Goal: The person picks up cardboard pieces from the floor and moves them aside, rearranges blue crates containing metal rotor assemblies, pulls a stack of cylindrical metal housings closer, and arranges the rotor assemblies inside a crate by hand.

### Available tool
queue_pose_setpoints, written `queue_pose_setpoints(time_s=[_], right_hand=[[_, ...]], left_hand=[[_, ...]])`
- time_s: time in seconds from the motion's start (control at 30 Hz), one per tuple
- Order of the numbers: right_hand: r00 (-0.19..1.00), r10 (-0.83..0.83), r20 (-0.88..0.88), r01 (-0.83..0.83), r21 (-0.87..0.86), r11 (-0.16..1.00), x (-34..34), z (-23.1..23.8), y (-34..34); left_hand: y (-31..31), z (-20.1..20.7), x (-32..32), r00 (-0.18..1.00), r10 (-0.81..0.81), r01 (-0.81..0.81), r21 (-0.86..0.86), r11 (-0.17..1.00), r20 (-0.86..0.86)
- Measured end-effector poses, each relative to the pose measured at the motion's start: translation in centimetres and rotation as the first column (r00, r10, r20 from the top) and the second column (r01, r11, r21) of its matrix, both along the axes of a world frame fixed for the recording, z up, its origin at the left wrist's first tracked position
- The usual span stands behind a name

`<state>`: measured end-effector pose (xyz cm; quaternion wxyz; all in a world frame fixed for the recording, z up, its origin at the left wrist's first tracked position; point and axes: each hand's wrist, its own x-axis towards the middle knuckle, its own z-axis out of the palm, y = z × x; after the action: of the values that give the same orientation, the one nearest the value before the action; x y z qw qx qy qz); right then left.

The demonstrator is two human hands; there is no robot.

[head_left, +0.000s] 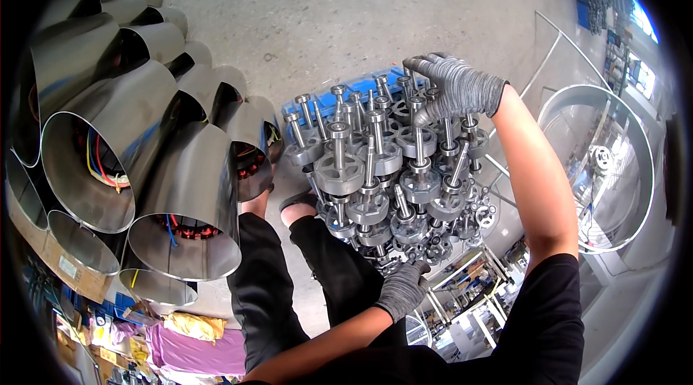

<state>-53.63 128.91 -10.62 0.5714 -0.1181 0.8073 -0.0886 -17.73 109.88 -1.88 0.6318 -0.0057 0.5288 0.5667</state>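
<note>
Metal motor rotors with upright shafts and bearings [339,168] stand crowded together in a blue crate [354,87], whose rim shows at the far side. My right hand [462,89], in a grey knit glove, reaches over the far right of the pile. Its fingers and thumb are spread apart around the shaft tops, and I see nothing lifted in it. My left hand [403,290], gloved the same way, is at the near edge of the pile, beside the lower rotors. Its fingers are curled together, and what they hold, if anything, is hidden.
Large steel cylinders [188,204], some with copper windings and coloured wires inside, are stacked on the left. To the right stands a big round metal ring [646,168] with a frame. Pink cloth [195,349] lies at the lower left. My legs stand close to the crate.
</note>
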Motion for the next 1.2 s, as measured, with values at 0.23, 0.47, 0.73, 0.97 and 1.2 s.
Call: queue_pose_setpoints(time_s=[0.23,0.47,0.73,0.97,1.2], right_hand=[[0.983,0.17,-0.072,-0.168,0.031,0.985,-0.6,0.4,-1.0],[0.94,0.262,-0.221,-0.224,0.183,0.957,0.4,-2.2,-5.0],[0.945,0.265,-0.193,-0.231,0.18,0.956,-0.5,-0.6,-7.5],[0.95,0.23,-0.211,-0.221,0.063,0.973,2.0,0.6,-8.4],[0.97,0.113,-0.215,-0.127,-0.053,0.99,1.7,0.6,-9.5]], left_hand=[[-0.1,0.2,-0.6,1.0,0.013,-0.013,0.013,1.0,0.014],[-0.3,0.0,-0.2,1.0,-0.004,0.003,0.013,1.0,0.026],[-0.4,0.1,0.0,1.0,-0.022,0.022,0.015,1.0,0.013],[-0.5,0.1,0.3,1.0,-0.003,0.003,-0.009,1.0,-0.023],[-1.1,0.2,-0.6,0.999,-0.036,0.036,0.002,0.999,-0.017]])
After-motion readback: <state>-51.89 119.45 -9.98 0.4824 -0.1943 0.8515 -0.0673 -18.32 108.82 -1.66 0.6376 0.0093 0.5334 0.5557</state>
